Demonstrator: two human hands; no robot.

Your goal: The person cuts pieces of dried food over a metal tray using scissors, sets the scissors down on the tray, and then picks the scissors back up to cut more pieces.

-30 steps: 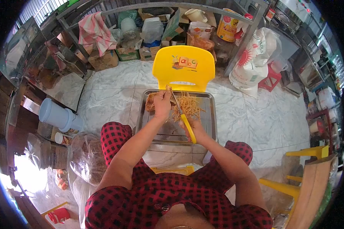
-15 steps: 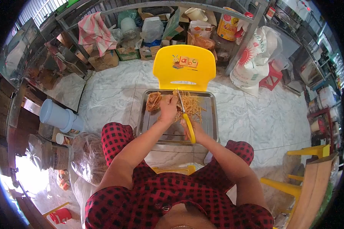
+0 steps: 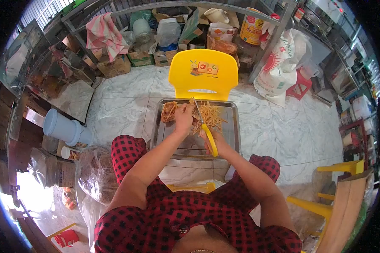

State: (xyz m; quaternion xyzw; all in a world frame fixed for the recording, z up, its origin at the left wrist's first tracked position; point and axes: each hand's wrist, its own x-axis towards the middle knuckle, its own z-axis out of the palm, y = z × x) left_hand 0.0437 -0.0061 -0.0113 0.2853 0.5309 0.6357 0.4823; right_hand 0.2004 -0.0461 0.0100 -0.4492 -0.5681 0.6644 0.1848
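My right hand [image 3: 213, 141] is closed around the yellow handles of a pair of scissors [image 3: 208, 139], whose blades point away from me. Beside the blades, my left hand [image 3: 184, 119] grips a brownish-orange dried food piece [image 3: 193, 103], partly hidden by the fingers. More of these dried pieces [image 3: 169, 111] lie bunched to the left of that hand. Thin cut strips [image 3: 211, 116] form a loose heap right of the scissors. All of it rests on a rectangular metal tray [image 3: 231, 139] in front of my knees.
Beyond the tray stands a yellow chair back [image 3: 203, 72]. A white printed sack [image 3: 278, 69] and red stool [image 3: 299, 84] are at the right. Blue-white buckets [image 3: 65, 126] and a plastic-wrapped bundle [image 3: 97, 175] are on the left. Boxes and bags fill a metal rack behind.
My left hand has shifted slightly left, towards the bunched pieces, with its fingers changing position. The scissors have tilted a little, their handles moving slightly right.
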